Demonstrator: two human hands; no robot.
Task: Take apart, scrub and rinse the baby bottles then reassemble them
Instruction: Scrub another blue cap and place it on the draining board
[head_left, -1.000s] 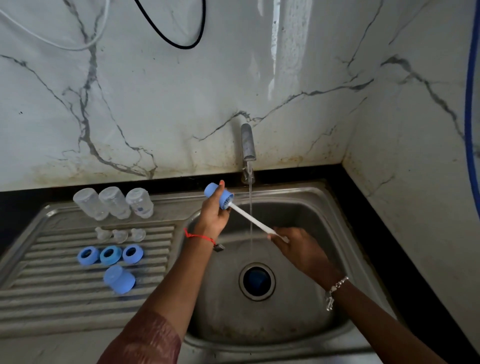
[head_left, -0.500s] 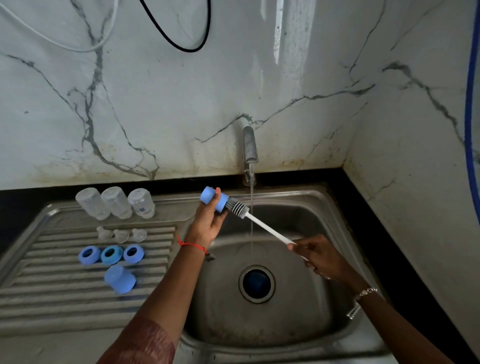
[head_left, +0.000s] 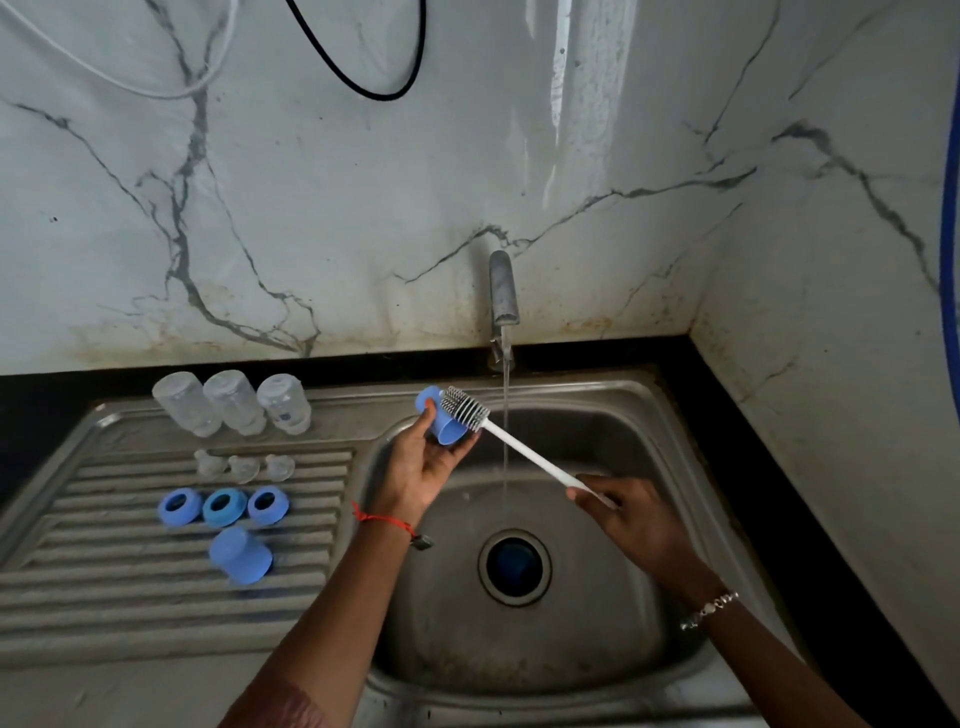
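Observation:
My left hand (head_left: 422, 462) holds a blue bottle cap (head_left: 442, 423) above the sink's left rim. My right hand (head_left: 631, 514) grips the white handle of a bottle brush (head_left: 519, 444); its grey bristle head lies outside the cap, against the cap's upper side. On the draining board stand three clear bottles (head_left: 231, 402) upside down, with three clear teats (head_left: 244, 466) in front of them, then three blue collar rings (head_left: 223, 506) and one more blue cap (head_left: 240, 555).
The tap (head_left: 503, 291) runs a thin stream of water into the steel sink (head_left: 649, 415), between the brush and my right hand. The drain (head_left: 514, 566) sits in the basin's middle. A marble wall rises behind and at the right.
The brush head has come out of the cap and now lies against its outside. My right hand has pulled back to the right, and my left hand has tilted the cap.

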